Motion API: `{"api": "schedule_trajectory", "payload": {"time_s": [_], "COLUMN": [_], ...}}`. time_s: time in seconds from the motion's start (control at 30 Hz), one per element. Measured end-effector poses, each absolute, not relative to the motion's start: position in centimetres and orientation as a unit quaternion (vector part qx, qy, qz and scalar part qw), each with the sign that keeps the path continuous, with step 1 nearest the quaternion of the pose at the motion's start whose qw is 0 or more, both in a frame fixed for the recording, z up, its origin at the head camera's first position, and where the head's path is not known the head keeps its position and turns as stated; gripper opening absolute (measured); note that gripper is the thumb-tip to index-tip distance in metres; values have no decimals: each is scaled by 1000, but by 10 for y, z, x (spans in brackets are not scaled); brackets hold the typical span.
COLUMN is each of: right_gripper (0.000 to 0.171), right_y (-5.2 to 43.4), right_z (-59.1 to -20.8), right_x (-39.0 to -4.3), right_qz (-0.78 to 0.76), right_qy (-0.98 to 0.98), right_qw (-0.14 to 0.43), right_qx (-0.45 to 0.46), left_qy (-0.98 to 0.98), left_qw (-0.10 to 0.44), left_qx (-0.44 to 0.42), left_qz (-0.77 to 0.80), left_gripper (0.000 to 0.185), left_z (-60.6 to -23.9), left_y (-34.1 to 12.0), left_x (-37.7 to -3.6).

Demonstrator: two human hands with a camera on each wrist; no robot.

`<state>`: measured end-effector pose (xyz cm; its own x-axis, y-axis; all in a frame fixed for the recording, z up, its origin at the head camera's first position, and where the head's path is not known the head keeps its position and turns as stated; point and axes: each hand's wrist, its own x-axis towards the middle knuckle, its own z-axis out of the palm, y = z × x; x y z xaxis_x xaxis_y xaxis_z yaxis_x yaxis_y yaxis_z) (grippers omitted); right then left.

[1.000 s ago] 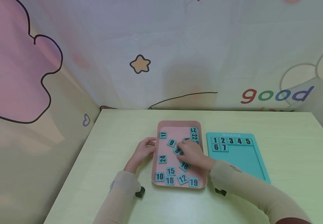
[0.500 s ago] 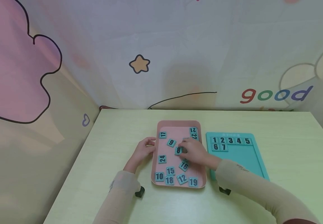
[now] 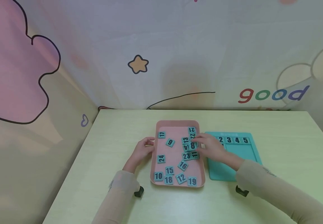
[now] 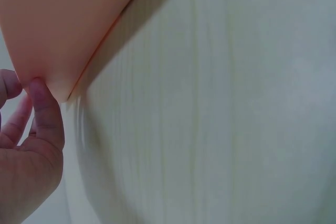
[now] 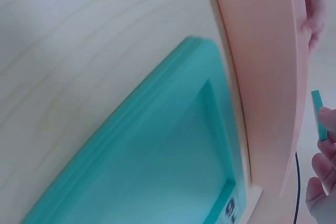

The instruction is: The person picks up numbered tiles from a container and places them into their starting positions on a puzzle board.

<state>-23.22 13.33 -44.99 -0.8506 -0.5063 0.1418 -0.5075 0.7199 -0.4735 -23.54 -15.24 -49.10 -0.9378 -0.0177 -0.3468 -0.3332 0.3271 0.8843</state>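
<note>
In the head view a pink tray holds several loose teal number tiles. At its left side my left hand holds the rim; in the left wrist view the thumb lies on the tray's outer wall with a finger beyond the edge. My right hand pinches a teal number tile marked 8 above the tray's right side. The right wrist view shows that tile edge-on, clear of the tray wall. The teal number board lies right of the tray, its top-row tiles 2 to 5 visible and others hidden behind the hand.
In the tray lie a 9 tile, a 24 tile and a 16 tile, among others. The pale wooden table meets a printed backdrop at the back.
My right hand has lifted the 8 tile from the tray's middle and carried it right, towards the board. Tiles 13, 23 and 11 have come into sight. The left hand stays at the rim.
</note>
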Motion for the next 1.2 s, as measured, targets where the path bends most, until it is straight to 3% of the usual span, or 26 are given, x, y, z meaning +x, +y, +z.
{"api": "schedule_trajectory", "payload": {"time_s": [0.7,1.2], "right_gripper": [33,32], "right_y": [228,260], "right_z": [-462,-481], "right_x": [-232,-233], "right_qz": [293,271], "right_qy": [-936,-948], "right_qw": [17,-7], "right_qx": [192,164], "left_qy": [803,801], "left_qw": [132,139], "left_qx": [-104,-110], "left_qz": [571,571], "left_gripper": [39,38], "left_z": [-492,-493], "left_y": [-153,-153], "left_x": [-235,-236]}}
